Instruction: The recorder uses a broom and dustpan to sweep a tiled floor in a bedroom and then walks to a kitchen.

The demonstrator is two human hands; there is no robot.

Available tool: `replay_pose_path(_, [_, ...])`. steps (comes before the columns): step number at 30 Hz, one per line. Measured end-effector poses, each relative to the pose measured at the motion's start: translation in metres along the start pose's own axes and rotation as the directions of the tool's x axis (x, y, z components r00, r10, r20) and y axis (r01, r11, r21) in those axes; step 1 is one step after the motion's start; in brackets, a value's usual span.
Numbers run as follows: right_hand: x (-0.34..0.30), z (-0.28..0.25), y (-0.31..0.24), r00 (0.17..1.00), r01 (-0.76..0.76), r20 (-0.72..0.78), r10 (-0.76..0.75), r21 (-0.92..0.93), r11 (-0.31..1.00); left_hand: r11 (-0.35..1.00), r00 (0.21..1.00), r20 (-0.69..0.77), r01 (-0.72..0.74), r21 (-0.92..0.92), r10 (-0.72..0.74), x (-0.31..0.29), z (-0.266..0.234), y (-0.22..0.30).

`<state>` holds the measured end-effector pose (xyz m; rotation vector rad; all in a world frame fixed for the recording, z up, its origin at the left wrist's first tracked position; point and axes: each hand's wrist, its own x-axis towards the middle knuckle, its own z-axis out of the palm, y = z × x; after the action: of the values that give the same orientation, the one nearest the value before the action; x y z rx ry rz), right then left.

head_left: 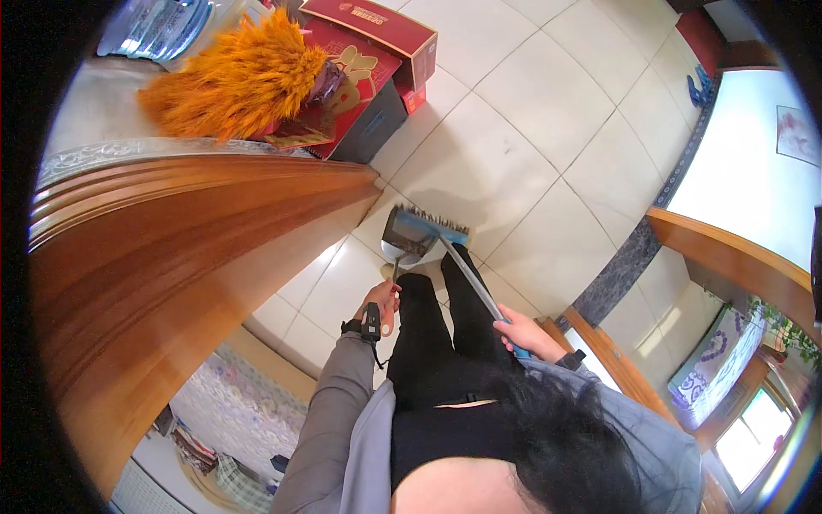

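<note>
My left hand (384,305) is closed round the thin upright handle of a dustpan (401,247), whose pan rests near the floor in front of my feet. Gripped in my right hand (526,332) is the grey-blue pole of a broom (472,279). The broom's blue head with dark bristles lies at the dustpan, overlapping it in the view, so the pan's inside is partly hidden. I cannot tell whether the bristles touch the pan.
A brown wooden door frame (214,201) runs along my left. Beyond it stand red boxes (377,32) and a fluffy orange duster (244,77). Pale floor tiles (514,137) stretch ahead. To the right are a dark stone threshold (618,267) and a wood-edged white surface (728,154).
</note>
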<state>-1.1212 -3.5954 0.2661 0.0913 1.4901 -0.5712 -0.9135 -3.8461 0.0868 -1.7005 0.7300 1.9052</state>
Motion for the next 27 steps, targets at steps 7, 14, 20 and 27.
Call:
replay_pose_path(7, [0.007,0.004,-0.063,0.985,0.014,0.118,-0.123,0.667,0.745,0.994,0.997,0.016,-0.076,0.078,0.075,-0.025,0.034,0.024])
replay_pose_path(14, [0.035,0.011,-0.109,0.935,0.079,0.108,-0.337,0.864,0.498,0.979,0.994,0.077,-0.091,0.181,0.078,-0.04,0.084,0.073])
replay_pose_path(20, [0.059,0.013,-0.127,0.905,0.038,0.145,-0.399,0.908,0.417,0.974,0.97,0.151,-0.206,0.09,0.191,-0.092,0.148,0.124])
replay_pose_path(27, [0.078,0.019,-0.149,0.875,0.003,0.152,-0.46,0.948,0.319,0.917,0.975,0.222,-0.104,0.385,0.017,-0.115,0.17,0.195])
